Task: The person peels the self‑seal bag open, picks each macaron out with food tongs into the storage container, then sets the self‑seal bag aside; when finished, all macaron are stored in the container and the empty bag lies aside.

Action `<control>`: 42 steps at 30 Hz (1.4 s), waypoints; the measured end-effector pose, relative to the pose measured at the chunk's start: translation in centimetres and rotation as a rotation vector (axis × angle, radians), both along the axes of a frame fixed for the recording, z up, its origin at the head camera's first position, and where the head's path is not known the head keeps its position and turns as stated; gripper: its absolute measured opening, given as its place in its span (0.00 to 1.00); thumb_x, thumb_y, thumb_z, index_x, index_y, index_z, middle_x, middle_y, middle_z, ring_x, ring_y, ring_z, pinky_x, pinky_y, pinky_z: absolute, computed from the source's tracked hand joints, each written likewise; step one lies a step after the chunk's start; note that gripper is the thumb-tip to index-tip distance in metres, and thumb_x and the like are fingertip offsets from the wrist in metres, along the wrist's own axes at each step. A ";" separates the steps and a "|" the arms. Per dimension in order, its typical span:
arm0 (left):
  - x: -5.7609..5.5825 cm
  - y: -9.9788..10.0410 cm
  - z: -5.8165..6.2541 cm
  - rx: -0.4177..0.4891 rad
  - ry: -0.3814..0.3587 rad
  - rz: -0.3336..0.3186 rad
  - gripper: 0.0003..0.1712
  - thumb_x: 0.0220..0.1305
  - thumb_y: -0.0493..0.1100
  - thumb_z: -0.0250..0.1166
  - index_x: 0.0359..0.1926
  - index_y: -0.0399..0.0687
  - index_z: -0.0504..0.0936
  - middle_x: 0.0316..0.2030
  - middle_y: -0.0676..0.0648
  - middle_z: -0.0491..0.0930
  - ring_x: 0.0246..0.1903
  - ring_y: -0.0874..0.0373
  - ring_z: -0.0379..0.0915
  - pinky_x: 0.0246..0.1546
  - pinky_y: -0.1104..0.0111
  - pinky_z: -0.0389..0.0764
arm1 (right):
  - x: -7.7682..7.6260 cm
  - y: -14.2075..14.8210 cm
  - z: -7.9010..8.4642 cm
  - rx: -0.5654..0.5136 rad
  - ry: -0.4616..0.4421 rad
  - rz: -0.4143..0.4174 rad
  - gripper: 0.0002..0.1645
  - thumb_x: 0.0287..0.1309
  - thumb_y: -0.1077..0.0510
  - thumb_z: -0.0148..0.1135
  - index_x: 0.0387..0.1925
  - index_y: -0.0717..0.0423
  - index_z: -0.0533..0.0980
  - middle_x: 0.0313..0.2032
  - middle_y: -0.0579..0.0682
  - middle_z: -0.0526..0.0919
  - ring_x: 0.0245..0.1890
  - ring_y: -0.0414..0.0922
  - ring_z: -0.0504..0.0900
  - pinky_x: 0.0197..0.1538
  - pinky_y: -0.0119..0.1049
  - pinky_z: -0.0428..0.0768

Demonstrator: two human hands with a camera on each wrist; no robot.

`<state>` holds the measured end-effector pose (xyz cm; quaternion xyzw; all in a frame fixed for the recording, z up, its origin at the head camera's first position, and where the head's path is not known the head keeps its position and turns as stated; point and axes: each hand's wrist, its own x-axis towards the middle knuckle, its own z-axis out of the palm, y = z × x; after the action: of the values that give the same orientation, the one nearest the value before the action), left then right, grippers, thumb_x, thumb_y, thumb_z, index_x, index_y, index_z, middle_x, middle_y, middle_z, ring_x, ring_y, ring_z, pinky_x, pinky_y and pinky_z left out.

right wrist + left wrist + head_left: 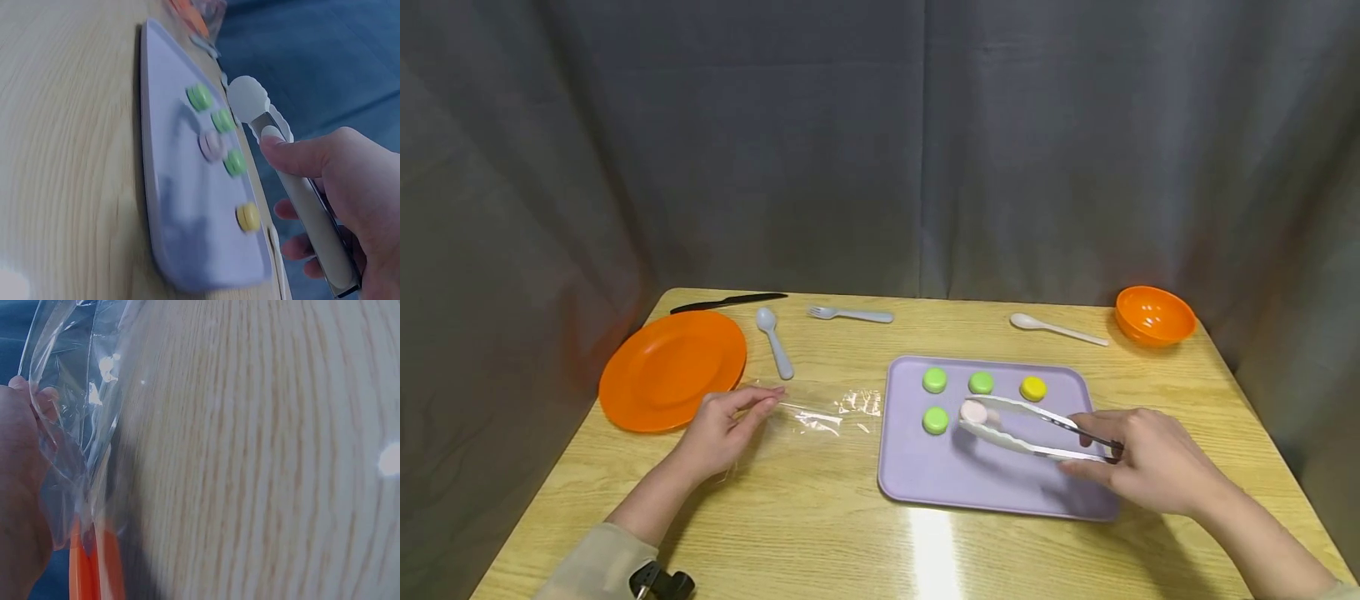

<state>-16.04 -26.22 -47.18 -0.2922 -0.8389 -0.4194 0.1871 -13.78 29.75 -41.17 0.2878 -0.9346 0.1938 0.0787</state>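
Note:
My left hand point(728, 429) pinches the edge of a clear plastic bag point(823, 421) over the left part of the table. In the left wrist view the bag point(75, 394) hangs crinkled by the fingers. With thumb and fingers, my right hand point(1138, 454) grips metal tongs point(1037, 450) with white scalloped tips. The tips are apart, held above a lilac tray point(1000, 492). From the head they line up around a pale pink macaron point(973, 412); the right wrist view shows that macaron point(212, 145) on the tray, below the tongs. Three green macarons point(936, 420) and a yellow one point(1033, 388) lie nearby.
An orange plate point(673, 367) lies at the left, a black knife point(730, 302) behind it. A grey spoon point(775, 343) and a grey fork point(850, 314) lie at the back. Back right are a white spoon point(1058, 328) and an orange bowl point(1153, 317). Grey curtains point(880, 167) enclose the table.

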 end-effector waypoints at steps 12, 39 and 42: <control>0.1 0.0 0.0 -0.031 -0.056 0.017 0.13 0.67 0.25 0.69 0.50 0.37 0.90 0.50 0.45 0.90 0.52 0.51 0.87 0.56 0.76 0.80 | 1.3 5.4 -1.3 0.018 0.024 -0.098 0.24 0.46 0.43 0.87 0.45 0.42 0.88 0.25 0.23 0.73 0.17 0.26 0.64 0.22 0.28 0.60; 0.1 -0.4 -0.5 -0.106 -0.048 0.040 0.10 0.70 0.31 0.70 0.50 0.40 0.90 0.51 0.46 0.90 0.52 0.50 0.86 0.58 0.78 0.77 | 1.8 8.2 -2.9 0.027 0.018 -0.174 0.27 0.43 0.40 0.88 0.44 0.43 0.86 0.20 0.26 0.66 0.19 0.29 0.62 0.24 0.30 0.59; 0.2 -0.5 -0.4 -0.123 -0.047 0.036 0.11 0.69 0.32 0.71 0.51 0.40 0.90 0.51 0.47 0.89 0.52 0.50 0.86 0.58 0.78 0.77 | 1.8 8.6 -2.6 -0.052 -0.001 -0.197 0.24 0.45 0.45 0.89 0.40 0.42 0.83 0.19 0.30 0.66 0.19 0.31 0.64 0.22 0.30 0.60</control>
<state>-15.85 -26.74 -47.54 -0.2780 -0.8725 -0.3701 0.1566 -12.02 38.40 -43.75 0.1922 -0.9531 0.2093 0.1044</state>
